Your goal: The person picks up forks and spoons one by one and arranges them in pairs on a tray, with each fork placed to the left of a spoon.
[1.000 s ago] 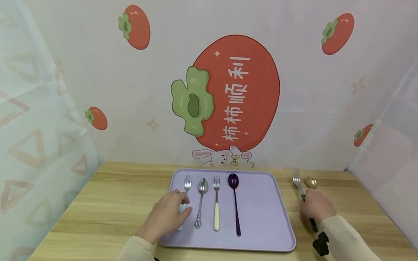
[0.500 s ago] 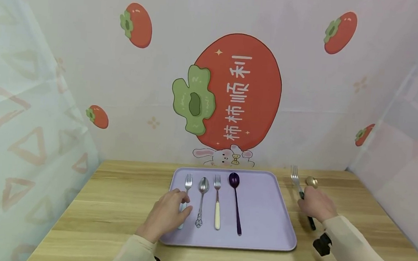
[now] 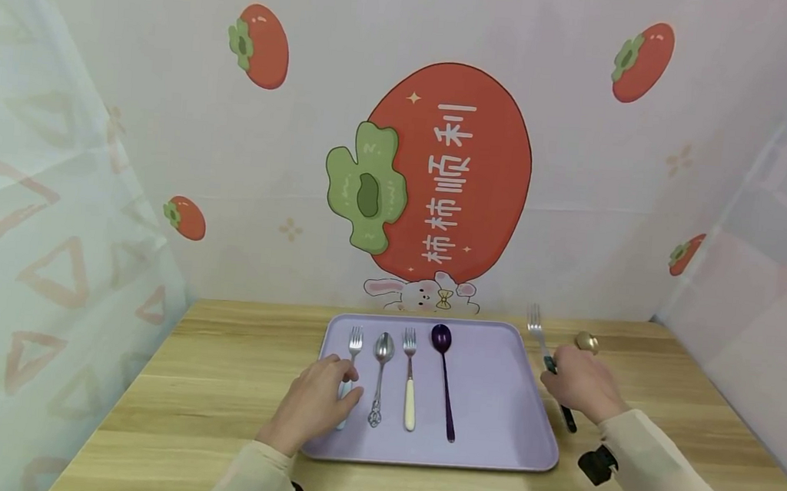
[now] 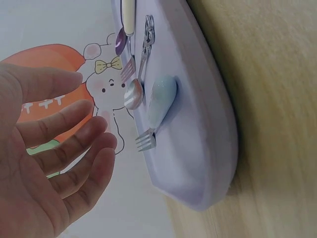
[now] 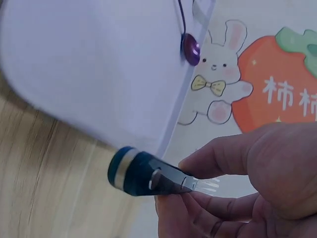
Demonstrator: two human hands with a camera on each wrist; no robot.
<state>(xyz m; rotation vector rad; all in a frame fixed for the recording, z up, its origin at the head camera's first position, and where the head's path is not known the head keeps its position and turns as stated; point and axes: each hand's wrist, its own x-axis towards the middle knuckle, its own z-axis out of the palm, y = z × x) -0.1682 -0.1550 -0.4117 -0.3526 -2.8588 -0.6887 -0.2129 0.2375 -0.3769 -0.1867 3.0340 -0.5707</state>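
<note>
Right hand fingers clamped on dark-handled fork beside purple tray, left hand fingers apart, relaxed over tray's blue-handled fork

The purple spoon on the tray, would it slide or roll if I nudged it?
The purple spoon looks glossy and thin on a smooth tray, so it would probably slide easily. Its round bowl might let it rock sideways. It seems stiff and light.
</note>
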